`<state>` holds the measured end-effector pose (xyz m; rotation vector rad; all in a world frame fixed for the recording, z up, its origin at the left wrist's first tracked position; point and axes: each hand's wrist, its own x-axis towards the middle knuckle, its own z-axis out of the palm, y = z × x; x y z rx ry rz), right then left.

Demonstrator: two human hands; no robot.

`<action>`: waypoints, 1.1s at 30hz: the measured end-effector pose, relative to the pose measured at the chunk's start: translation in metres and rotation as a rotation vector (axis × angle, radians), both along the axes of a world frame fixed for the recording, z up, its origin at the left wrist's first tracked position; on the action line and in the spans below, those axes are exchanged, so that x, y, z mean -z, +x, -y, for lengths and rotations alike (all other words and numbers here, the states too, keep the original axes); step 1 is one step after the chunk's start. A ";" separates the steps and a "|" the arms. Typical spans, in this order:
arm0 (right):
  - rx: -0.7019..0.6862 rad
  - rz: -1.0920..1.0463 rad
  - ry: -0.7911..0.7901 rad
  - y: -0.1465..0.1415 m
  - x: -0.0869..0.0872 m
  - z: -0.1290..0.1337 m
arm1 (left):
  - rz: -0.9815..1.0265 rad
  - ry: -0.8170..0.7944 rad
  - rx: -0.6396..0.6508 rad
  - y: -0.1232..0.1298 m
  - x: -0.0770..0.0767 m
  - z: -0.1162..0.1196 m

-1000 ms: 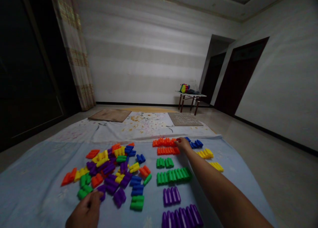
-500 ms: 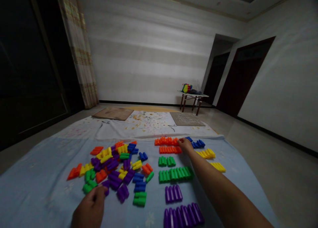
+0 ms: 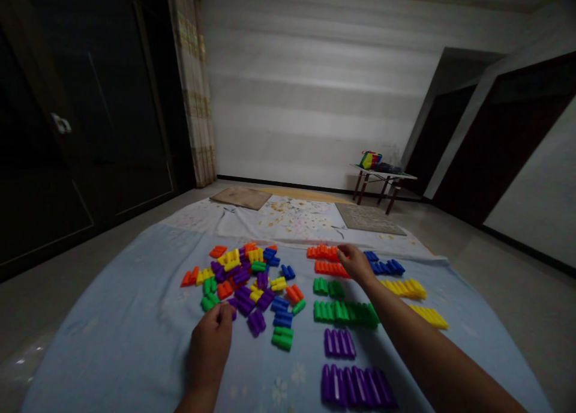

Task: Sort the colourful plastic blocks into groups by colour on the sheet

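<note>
My left hand [image 3: 212, 335] is closed at the near edge of a mixed pile of tube-shaped plastic pieces, with its fingertips on a purple piece [image 3: 232, 308]. Far to the right, my right hand [image 3: 355, 263] has its fingers pinched at the right end of the back row of orange pieces [image 3: 321, 253]; the fingers partly hide what they grip. A second orange row [image 3: 332, 269] lies just in front. Nearer stand green rows [image 3: 345, 313] and purple rows [image 3: 357, 385]. Beyond my right forearm lie blue pieces [image 3: 389, 267] and yellow pieces [image 3: 405, 289].
A light blue floral cloth [image 3: 135, 317] covers the table. At its far side lie a brown board [image 3: 240, 198] and a grey patterned board [image 3: 369, 218]. Against the back wall, a small table [image 3: 382, 173] carries a colourful bag [image 3: 371, 159].
The view has turned left, so everything appears further right. My left hand stays by the purple piece, and my right hand stays at the end of the orange row.
</note>
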<state>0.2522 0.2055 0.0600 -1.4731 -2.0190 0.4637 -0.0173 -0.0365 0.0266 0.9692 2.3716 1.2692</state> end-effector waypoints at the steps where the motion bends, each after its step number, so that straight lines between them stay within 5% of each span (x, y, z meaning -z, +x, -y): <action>1: -0.048 0.003 0.008 -0.008 -0.002 0.009 | -0.001 -0.003 -0.004 0.000 -0.001 0.000; 8: -0.544 0.103 0.051 -0.075 -0.014 0.089 | 0.026 0.047 -0.040 0.002 -0.003 -0.001; 13: -0.772 0.234 0.132 -0.126 -0.012 0.136 | -0.023 0.246 -0.082 -0.003 0.005 0.000; 19: -0.753 0.384 0.110 -0.161 0.005 0.151 | -0.144 0.330 -0.122 -0.006 0.005 0.002; 26: -0.810 0.444 0.125 -0.145 0.002 0.154 | 0.118 0.314 -0.052 -0.001 0.004 0.003; 33: -0.795 0.418 0.161 -0.148 -0.003 0.165 | 0.102 0.384 -0.056 0.001 0.007 0.001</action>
